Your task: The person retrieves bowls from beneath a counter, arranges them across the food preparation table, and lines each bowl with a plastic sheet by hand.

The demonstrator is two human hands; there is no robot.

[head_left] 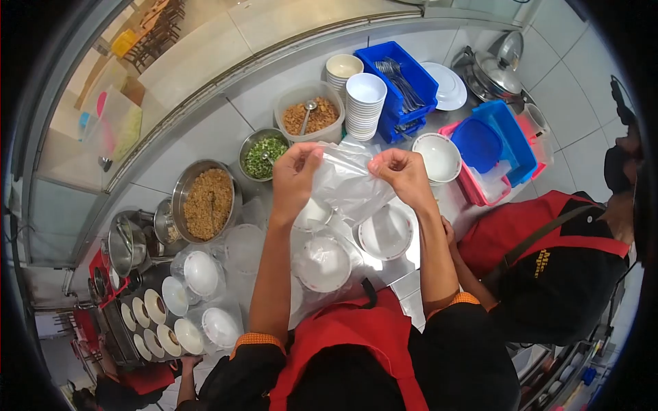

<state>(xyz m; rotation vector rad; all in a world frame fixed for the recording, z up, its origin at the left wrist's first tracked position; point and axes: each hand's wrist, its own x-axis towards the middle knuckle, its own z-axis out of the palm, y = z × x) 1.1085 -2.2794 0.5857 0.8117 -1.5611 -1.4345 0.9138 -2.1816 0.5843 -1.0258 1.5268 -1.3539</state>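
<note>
A clear plastic bag (346, 175) is stretched between my two hands above the counter. My left hand (296, 177) pinches its upper left edge, while the fingers of my right hand (399, 175) are closed on its upper right edge. Just under the bag stands a white bowl (313, 214), partly hidden by it. Closer to me is a bowl covered in clear plastic (325, 264). Below my right hand another white bowl (386, 233) sits on the counter. Further bowls with plastic around them stand left of my left forearm, among them one white bowl (201, 272).
Along the back stand a pan of brown crumbly food (208, 200), chopped greens (264, 156), a tub with a spoon (317, 118), stacked cups (365, 103) and a blue cutlery bin (411, 75). A co-worker in a red apron (507, 226) is close at right; another person holds a tray of bowls (147, 325) lower left.
</note>
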